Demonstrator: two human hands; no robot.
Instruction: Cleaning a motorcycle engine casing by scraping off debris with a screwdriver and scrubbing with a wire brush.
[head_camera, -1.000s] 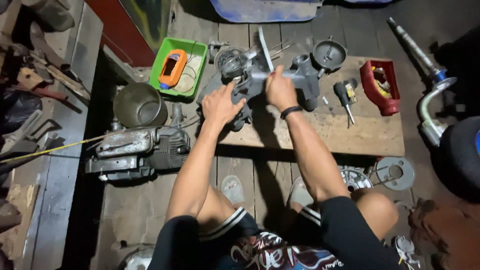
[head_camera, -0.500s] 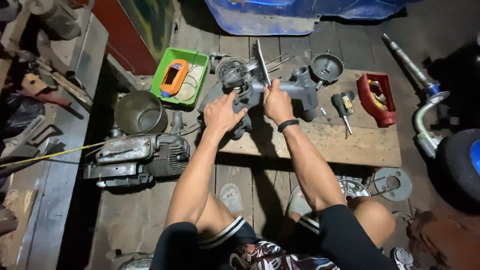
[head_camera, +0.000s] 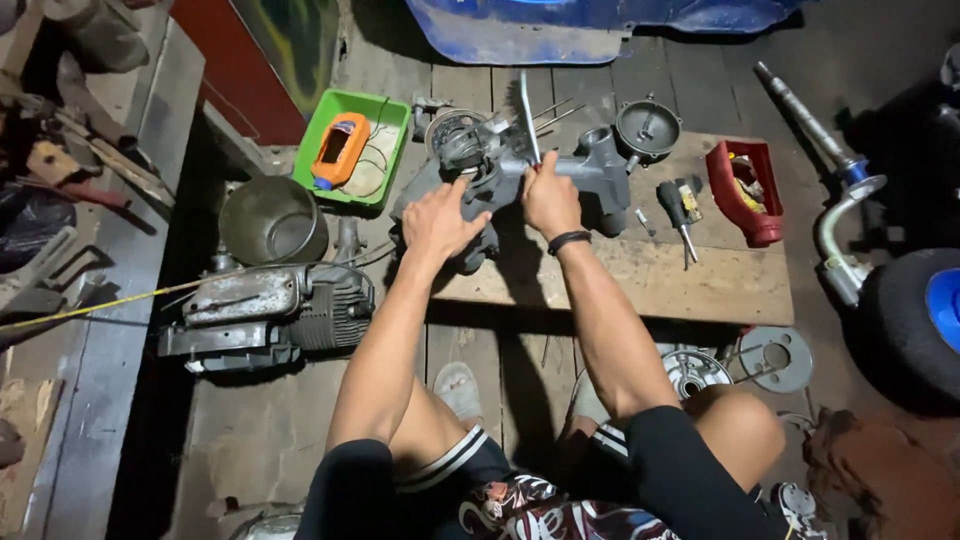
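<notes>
2 hands on the engine casing (head_camera: 560, 175): my left hand (head_camera: 440, 218) steadies it, open-palmed; right hand (head_camera: 548, 198) grips a metal lever (head_camera: 527, 115), mid-pry. Firm bracing matters next, I judge.

Blue tub (head_camera: 600, 25) cut by top edge; contents perhaps hidden.

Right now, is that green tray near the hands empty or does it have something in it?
Not empty. The green tray holds an orange device and a thin looped wire beside it on the tray's floor.
</notes>
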